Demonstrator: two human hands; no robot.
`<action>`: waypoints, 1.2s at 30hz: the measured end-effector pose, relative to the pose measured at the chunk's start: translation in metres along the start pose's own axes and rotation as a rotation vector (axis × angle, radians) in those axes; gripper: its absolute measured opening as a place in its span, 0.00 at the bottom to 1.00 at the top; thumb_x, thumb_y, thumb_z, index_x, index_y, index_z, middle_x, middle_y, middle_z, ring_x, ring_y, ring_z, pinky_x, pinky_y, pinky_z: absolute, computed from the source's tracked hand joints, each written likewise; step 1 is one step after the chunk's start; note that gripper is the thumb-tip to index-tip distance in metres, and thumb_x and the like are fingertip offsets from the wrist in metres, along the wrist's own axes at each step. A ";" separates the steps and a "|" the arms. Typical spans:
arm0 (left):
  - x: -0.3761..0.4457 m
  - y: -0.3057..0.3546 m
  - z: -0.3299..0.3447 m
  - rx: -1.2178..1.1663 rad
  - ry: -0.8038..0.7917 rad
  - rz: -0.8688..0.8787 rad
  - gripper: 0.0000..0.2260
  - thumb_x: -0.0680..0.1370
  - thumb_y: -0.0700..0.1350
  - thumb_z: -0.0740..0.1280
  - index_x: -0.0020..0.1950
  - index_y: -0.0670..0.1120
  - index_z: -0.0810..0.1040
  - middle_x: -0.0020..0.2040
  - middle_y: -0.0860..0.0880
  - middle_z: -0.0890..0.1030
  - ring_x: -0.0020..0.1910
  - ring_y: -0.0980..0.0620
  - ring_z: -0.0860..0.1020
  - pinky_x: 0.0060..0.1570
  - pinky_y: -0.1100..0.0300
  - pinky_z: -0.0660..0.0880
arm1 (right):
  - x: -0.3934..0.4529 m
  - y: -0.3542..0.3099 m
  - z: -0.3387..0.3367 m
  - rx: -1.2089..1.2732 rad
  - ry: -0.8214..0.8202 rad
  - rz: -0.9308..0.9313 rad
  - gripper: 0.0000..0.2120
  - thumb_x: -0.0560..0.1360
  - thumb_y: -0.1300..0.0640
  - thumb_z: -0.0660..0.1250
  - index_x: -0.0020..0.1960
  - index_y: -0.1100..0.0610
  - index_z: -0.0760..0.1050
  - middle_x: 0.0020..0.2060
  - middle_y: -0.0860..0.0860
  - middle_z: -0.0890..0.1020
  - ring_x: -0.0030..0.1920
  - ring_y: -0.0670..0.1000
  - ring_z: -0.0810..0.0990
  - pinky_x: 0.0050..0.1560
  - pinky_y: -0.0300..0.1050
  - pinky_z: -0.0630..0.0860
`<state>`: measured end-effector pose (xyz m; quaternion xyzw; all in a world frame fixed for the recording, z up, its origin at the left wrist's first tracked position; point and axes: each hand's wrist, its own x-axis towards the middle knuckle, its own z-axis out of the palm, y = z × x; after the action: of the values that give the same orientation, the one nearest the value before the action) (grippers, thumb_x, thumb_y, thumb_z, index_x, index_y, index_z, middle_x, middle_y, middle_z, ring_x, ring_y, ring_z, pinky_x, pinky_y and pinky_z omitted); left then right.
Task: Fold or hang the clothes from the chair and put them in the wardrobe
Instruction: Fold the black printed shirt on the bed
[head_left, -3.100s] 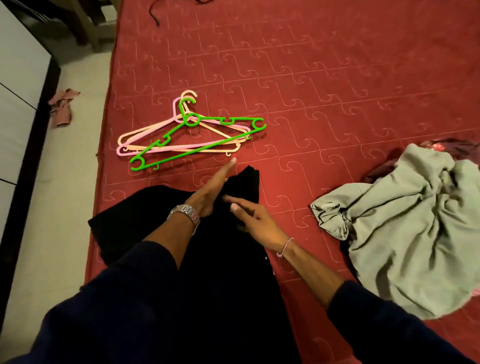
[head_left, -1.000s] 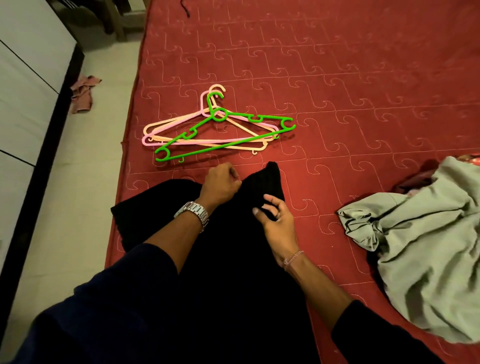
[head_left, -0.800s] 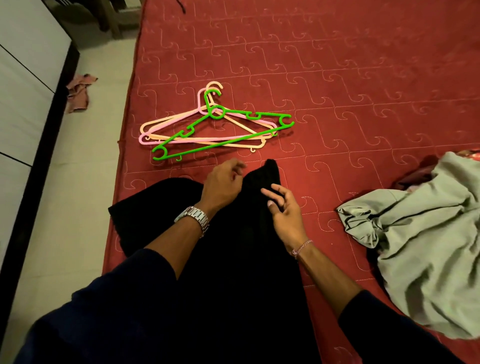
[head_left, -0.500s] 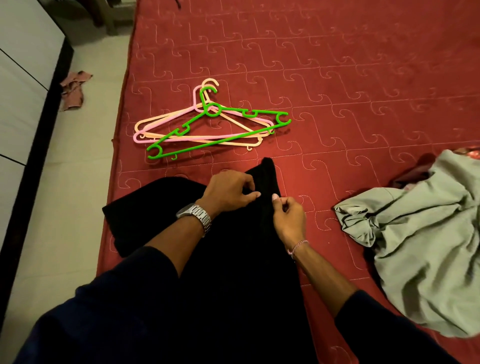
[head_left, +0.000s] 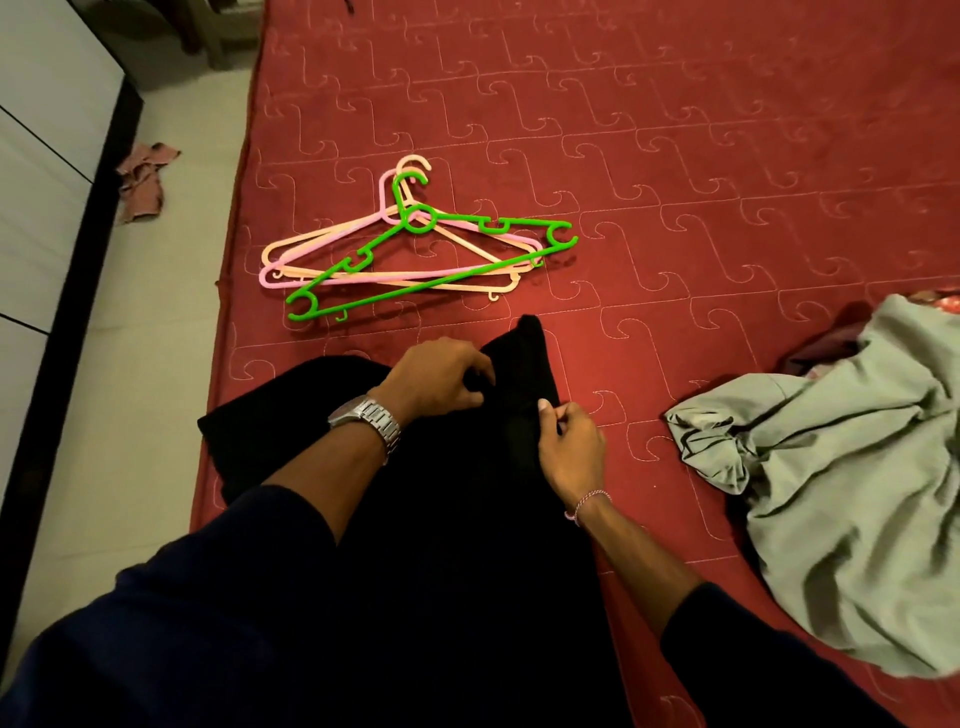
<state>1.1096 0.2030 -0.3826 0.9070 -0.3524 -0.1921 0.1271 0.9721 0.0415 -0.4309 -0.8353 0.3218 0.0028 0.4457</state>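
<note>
Risk: black garment (head_left: 452, 519) at lower centre on the bed (head_left: 727, 156) bunches if left hand (head_left: 441, 379) and right hand (head_left: 569, 441), both pinching its top edge, pull unevenly, or drags into hangers (head_left: 410, 249) above.

A garment (head_left: 457, 519) lies spread on the near left part of the bed (head_left: 675, 156), reaching its left edge. Both hands rest on the garment's far end, the left hand (head_left: 436, 379) left of the right hand (head_left: 571, 447). Just beyond them a stack of hangers (head_left: 410, 254) lies on the bed. A crumpled garment (head_left: 841, 467) sits at the near right. On the floor (head_left: 145, 364) left of the bed, far back, lies a rag (head_left: 143, 179).
</note>
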 end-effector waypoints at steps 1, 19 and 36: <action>0.002 -0.001 -0.002 -0.044 -0.048 -0.013 0.12 0.76 0.49 0.72 0.58 0.57 0.83 0.51 0.56 0.80 0.47 0.56 0.76 0.42 0.60 0.69 | 0.000 0.001 0.000 -0.006 0.007 -0.006 0.18 0.83 0.46 0.61 0.40 0.57 0.71 0.28 0.47 0.73 0.30 0.48 0.71 0.35 0.50 0.71; 0.027 0.023 0.032 -0.078 0.293 -0.307 0.14 0.80 0.58 0.66 0.50 0.48 0.79 0.44 0.48 0.81 0.42 0.47 0.80 0.36 0.55 0.70 | -0.035 0.006 -0.001 -0.303 0.207 -0.231 0.08 0.84 0.47 0.54 0.55 0.50 0.67 0.39 0.47 0.77 0.30 0.52 0.76 0.29 0.51 0.74; -0.113 -0.070 0.018 0.096 0.535 -0.572 0.19 0.80 0.47 0.65 0.67 0.37 0.73 0.62 0.38 0.76 0.62 0.39 0.74 0.60 0.45 0.72 | -0.044 -0.069 0.053 -0.410 -0.092 -0.714 0.17 0.82 0.53 0.62 0.69 0.54 0.72 0.63 0.52 0.75 0.59 0.54 0.74 0.57 0.51 0.73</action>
<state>1.0664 0.3291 -0.3954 0.9916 -0.0484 0.0400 0.1133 0.9890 0.1320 -0.3985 -0.9649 -0.0154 -0.0507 0.2570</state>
